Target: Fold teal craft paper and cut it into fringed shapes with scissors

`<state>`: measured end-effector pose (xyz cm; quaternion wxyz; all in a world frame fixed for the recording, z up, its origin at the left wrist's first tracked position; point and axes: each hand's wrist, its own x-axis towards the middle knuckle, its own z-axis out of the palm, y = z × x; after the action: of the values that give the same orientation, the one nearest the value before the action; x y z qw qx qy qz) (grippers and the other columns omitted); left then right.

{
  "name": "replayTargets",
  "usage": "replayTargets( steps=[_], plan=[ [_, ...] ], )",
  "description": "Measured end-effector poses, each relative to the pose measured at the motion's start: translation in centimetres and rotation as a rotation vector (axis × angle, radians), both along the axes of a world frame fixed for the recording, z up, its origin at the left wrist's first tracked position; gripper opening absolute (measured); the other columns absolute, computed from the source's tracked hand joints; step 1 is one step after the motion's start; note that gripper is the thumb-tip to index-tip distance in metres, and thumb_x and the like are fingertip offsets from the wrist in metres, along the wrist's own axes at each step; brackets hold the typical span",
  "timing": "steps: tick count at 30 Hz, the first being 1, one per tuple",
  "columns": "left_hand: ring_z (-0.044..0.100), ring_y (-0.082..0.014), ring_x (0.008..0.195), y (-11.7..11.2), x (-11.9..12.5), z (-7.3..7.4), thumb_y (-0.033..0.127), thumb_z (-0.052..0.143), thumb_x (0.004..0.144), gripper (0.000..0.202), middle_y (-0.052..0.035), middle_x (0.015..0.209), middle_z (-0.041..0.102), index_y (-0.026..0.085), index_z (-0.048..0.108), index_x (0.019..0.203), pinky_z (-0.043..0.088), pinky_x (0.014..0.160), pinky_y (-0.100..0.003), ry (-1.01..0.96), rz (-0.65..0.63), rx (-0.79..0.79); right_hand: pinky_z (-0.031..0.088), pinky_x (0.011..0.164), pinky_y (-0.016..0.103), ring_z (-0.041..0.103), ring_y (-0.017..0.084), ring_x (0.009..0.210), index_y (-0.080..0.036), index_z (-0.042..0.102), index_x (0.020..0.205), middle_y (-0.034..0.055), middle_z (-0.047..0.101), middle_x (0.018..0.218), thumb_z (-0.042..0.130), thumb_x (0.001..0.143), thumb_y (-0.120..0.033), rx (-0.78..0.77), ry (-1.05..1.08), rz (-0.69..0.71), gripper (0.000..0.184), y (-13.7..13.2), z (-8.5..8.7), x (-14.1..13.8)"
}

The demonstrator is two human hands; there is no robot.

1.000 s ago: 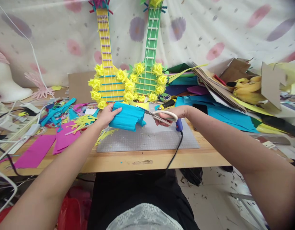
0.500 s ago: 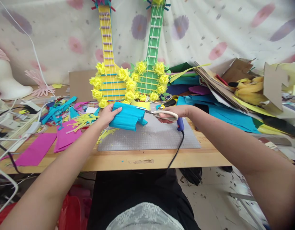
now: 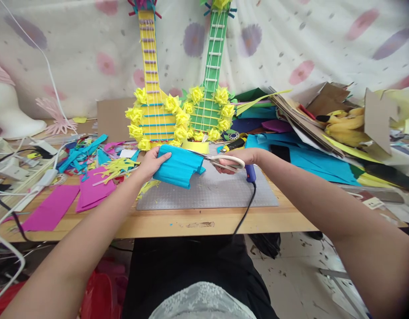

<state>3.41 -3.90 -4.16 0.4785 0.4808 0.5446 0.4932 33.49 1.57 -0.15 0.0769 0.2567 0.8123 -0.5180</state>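
Observation:
Blue crepe paper [image 3: 177,167] hangs from my left hand [image 3: 153,162], pinched at its left edge between thumb and fingers. My right hand [image 3: 229,162] grips a pair of white-handled scissors [image 3: 238,163] whose blades point left along the paper's upper edge. The paper's right end is uneven, with a loose flap. Both hands are above a grey cutting mat [image 3: 211,195]. Just right of my right hand lies a blue glue gun [image 3: 250,173] with a black cord, partly hidden behind the hand.
Two guitar-shaped crafts, one yellow [image 3: 153,88] and one green [image 3: 211,75], lean at the back with yellow paper flowers. Magenta sheets [image 3: 53,207] and paper scraps lie left, near white cables. More blue paper [image 3: 324,166], a phone [image 3: 280,153] and cardboard [image 3: 377,122] are at right.
The scissors' handles have come closer together, and the blades look nearly closed at the paper's top edge. The paper's lower edge has dropped slightly. The camera view has shifted a little.

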Motion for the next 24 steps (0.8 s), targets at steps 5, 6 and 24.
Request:
replayTargets(
  steps=[5,6,24],
  plan=[
    [0.063,-0.0245,0.092,0.1,0.4,-0.5,0.049,0.079,0.055,0.052,-0.0049,0.094,0.07,0.018,0.062,0.092,0.05,0.086,-0.04,0.027,-0.032,0.046,0.039,0.054,0.026,0.047,0.011,0.056,-0.014,0.056,0.091,0.0005,0.051,0.063,0.04,0.072,-0.083,-0.09,0.033,0.03,0.074,0.5,-0.4,-0.8],
    [0.063,-0.0246,0.093,0.2,0.4,-0.6,0.049,0.079,0.055,0.052,-0.0049,0.095,0.069,0.018,0.062,0.092,0.049,0.087,-0.04,0.034,-0.038,0.055,0.039,0.053,0.026,0.047,0.011,0.056,-0.014,0.056,0.089,0.0003,0.051,0.062,0.041,0.071,-0.083,-0.093,0.031,0.026,0.074,0.6,-0.4,-0.9],
    [0.061,-0.0244,0.102,0.3,0.4,-1.2,0.044,0.075,0.063,0.058,-0.0062,0.114,0.065,0.021,0.054,0.112,0.049,0.089,-0.039,0.002,-0.086,0.153,0.037,0.05,0.023,0.045,0.008,0.051,-0.014,0.055,0.08,-0.0021,0.048,0.058,0.048,0.067,-0.083,-0.061,0.018,-0.033,0.07,0.3,0.2,-1.4]
  ],
)
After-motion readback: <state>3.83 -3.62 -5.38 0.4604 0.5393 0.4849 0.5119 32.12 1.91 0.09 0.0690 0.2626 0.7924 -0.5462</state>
